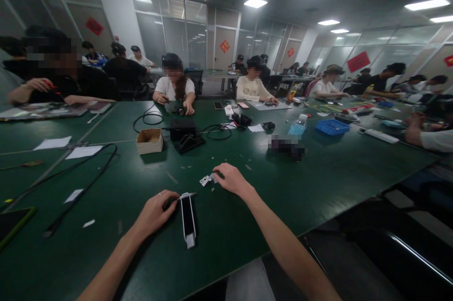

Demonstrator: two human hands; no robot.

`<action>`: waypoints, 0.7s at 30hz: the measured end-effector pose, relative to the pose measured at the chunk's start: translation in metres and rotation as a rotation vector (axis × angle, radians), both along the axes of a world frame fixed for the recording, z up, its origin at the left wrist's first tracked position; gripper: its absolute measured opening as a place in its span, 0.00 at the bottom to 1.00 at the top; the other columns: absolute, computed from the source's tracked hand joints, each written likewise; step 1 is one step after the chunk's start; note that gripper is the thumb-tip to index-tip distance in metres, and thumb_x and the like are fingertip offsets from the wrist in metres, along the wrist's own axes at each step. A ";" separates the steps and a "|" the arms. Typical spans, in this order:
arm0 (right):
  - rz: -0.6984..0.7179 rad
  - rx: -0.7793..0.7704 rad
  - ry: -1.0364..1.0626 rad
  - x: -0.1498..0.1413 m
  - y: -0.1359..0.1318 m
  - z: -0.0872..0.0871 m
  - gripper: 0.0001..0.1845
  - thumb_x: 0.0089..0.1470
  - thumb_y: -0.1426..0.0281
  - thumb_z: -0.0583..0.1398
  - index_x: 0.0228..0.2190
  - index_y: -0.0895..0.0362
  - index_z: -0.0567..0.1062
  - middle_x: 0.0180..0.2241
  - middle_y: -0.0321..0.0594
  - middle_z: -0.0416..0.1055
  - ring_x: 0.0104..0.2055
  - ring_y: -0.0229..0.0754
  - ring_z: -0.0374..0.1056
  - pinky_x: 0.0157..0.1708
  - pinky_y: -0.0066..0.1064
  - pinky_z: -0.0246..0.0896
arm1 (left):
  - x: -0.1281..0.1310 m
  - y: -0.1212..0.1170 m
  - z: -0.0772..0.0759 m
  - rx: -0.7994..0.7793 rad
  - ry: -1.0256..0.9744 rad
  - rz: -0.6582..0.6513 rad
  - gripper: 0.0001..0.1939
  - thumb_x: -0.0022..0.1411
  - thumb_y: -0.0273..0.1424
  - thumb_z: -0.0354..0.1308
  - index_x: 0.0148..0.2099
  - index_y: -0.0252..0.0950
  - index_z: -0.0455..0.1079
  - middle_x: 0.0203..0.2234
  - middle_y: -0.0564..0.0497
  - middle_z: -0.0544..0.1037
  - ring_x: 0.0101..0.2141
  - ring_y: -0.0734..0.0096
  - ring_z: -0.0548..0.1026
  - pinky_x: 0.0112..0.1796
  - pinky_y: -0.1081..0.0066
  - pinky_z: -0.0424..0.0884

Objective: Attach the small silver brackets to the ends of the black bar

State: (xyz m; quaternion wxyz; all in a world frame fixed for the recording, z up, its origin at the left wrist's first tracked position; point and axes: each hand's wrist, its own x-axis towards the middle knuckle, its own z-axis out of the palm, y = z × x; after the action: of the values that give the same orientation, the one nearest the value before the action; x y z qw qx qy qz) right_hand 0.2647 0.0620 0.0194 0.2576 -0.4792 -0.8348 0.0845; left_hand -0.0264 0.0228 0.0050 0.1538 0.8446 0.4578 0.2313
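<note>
Left hand (158, 212) by white-edged black piece (188, 218), right hand (231, 179) by white parts (205, 180), grips unclear; bottle (298, 124) holds blue liquid (296, 129)

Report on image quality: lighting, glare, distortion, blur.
Head view: ceiling light panel blown out to white; head view: pale sheen on the right side of the green table; head view: wide-angle stretching toward the edges; head view: blocky pixelation over a dark item; head view: background soft.
</note>
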 end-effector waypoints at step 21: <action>-0.067 -0.319 -0.094 0.032 0.004 -0.005 0.08 0.54 0.70 0.58 0.35 0.56 0.77 0.36 0.41 0.71 0.37 0.40 0.67 0.37 0.30 0.60 | 0.003 -0.009 0.003 -0.019 -0.028 0.037 0.11 0.64 0.35 0.49 0.41 0.38 0.71 0.35 0.48 0.77 0.34 0.65 0.75 0.36 0.68 0.71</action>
State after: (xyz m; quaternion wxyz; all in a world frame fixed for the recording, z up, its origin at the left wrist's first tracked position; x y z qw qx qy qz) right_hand 0.2964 0.0665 0.0140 0.1415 -0.5448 -0.8056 0.1848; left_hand -0.0236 0.0139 0.0084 0.1638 0.8312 0.4733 0.2414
